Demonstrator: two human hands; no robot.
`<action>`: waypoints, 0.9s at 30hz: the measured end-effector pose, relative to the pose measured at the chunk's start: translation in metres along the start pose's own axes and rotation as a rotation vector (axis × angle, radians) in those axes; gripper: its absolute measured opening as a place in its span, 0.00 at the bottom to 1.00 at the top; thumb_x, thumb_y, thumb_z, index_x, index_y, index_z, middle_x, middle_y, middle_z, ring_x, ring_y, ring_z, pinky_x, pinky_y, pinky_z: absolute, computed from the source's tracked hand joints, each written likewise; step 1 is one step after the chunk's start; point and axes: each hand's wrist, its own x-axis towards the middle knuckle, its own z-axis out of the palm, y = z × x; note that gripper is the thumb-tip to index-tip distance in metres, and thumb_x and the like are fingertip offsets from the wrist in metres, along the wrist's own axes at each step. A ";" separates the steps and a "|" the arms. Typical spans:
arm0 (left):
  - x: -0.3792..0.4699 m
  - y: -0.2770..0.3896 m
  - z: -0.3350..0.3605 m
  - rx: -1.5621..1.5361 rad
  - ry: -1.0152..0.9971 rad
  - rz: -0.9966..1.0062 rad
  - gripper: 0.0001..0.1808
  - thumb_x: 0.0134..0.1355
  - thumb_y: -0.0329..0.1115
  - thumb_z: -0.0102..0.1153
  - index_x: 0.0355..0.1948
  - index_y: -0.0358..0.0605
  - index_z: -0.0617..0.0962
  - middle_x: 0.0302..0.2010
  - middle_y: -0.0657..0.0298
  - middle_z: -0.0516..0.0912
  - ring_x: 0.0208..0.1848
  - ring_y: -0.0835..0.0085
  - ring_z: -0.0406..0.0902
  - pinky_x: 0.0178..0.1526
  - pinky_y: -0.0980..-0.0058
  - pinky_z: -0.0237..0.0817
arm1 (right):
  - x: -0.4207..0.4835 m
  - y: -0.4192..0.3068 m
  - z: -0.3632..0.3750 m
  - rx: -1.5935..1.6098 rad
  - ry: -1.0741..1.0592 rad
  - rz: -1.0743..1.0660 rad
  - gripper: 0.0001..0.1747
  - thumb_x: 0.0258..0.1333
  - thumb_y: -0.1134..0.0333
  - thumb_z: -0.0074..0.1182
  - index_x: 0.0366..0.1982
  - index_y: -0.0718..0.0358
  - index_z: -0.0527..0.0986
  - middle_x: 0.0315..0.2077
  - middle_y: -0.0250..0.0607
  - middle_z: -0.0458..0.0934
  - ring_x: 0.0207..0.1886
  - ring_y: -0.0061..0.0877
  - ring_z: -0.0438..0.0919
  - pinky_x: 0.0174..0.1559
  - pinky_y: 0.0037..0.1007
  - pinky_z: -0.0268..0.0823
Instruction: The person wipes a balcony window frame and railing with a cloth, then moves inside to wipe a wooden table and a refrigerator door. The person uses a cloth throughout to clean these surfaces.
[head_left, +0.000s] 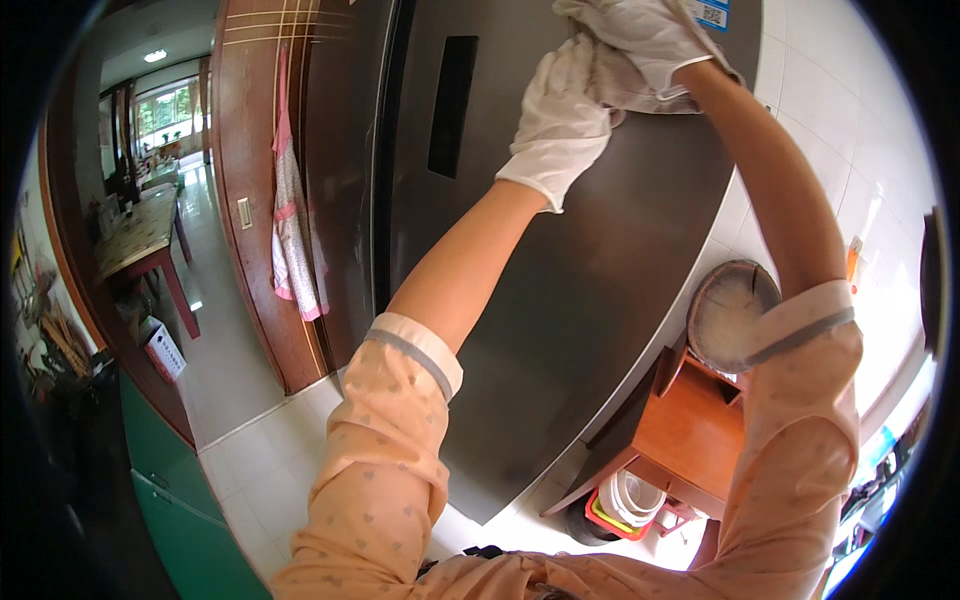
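Both my hands wear white gloves and reach up against the dark grey metallic door of a tall refrigerator. My right hand is at the top of the view, pressing a greyish-beige cloth against the door. Part of that cloth hangs below the right palm and wrist. My left hand lies lower and to the left, fingers stretched upward at the cloth's left edge. Whether its fingers grip the cloth is hidden. Left of the hands, a long black panel is set in the door.
A blue sticker with a printed code is on the door's upper right. A wooden cabinet and round wooden board stand at right, with stacked basins below. An apron hangs left, beside a doorway. Green cabinets are lower left.
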 end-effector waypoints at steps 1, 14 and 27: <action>-0.009 -0.010 -0.001 0.040 0.050 0.046 0.37 0.56 0.45 0.67 0.61 0.29 0.75 0.68 0.47 0.72 0.72 0.53 0.65 0.74 0.57 0.55 | 0.008 0.015 0.004 0.526 -0.016 0.039 0.24 0.69 0.61 0.50 0.64 0.55 0.67 0.52 0.43 0.74 0.53 0.36 0.75 0.56 0.47 0.69; -0.191 -0.005 -0.052 0.084 -0.098 -0.176 0.31 0.57 0.24 0.57 0.64 0.29 0.70 0.67 0.42 0.72 0.64 0.46 0.72 0.68 0.60 0.65 | -0.050 0.118 0.179 1.581 -0.253 0.170 0.35 0.70 0.54 0.48 0.73 0.56 0.58 0.48 0.38 0.73 0.51 0.30 0.74 0.48 0.35 0.73; -0.337 0.099 -0.089 -0.087 -0.452 -0.517 0.29 0.60 0.33 0.58 0.61 0.31 0.70 0.63 0.36 0.73 0.63 0.40 0.72 0.64 0.50 0.68 | -0.258 0.066 0.275 1.787 -0.093 0.767 0.26 0.69 0.63 0.52 0.65 0.58 0.68 0.45 0.31 0.72 0.47 0.22 0.74 0.52 0.32 0.74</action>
